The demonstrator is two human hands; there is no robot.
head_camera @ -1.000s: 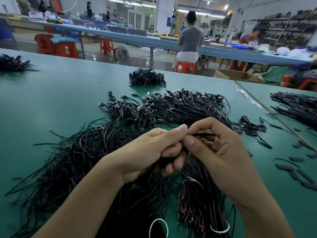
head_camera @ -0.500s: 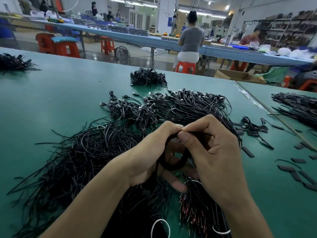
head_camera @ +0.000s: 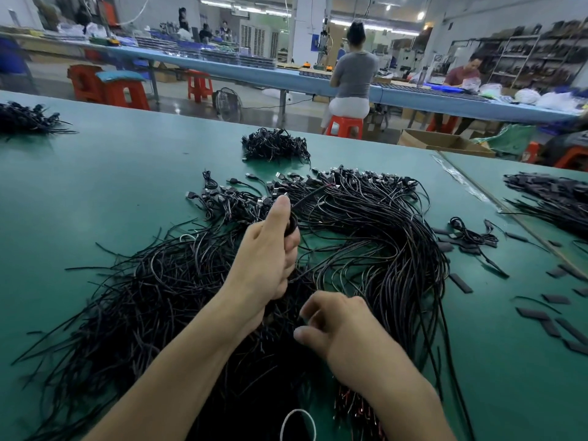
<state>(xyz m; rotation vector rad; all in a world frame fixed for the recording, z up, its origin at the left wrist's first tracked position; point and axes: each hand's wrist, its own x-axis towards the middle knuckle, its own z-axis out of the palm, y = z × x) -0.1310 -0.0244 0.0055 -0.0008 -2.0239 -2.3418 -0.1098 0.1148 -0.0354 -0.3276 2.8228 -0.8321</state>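
The left hand (head_camera: 267, 256) grips a small coil of thin black rubber-coated cable (head_camera: 291, 222). Its fingers are curled around the loops and the thumb stands up along the top of them. The coil is in the air above the big loose pile of long black cables with small plugs (head_camera: 366, 224), which lies on the green table top (head_camera: 95, 186). One short free end of the coil sticks out toward 1 o'clock from the thumb.

The right hand (head_camera: 343, 329) is at 5 o'clock from the left one and hovers low over the pile with bent fingers. It is blurred, so I cannot tell if it pinches a strand or holds nothing.

I judge the coil to be very light and soft, but also springy. If the grip loosens, the loops will probably open again. The best place to hold is across all the loops together, as the left hand does now, and not at the free end, because that would only pull one loop out. The coating looks smooth, so a firm pinch is needed. The cable is not fragile, but the plug end and the stripped end should not be bent sharply. Loose strands from the pile can easily catch on it.

At 12 o'clock, well apart, lies a small heap of bundled black cables (head_camera: 275, 144).
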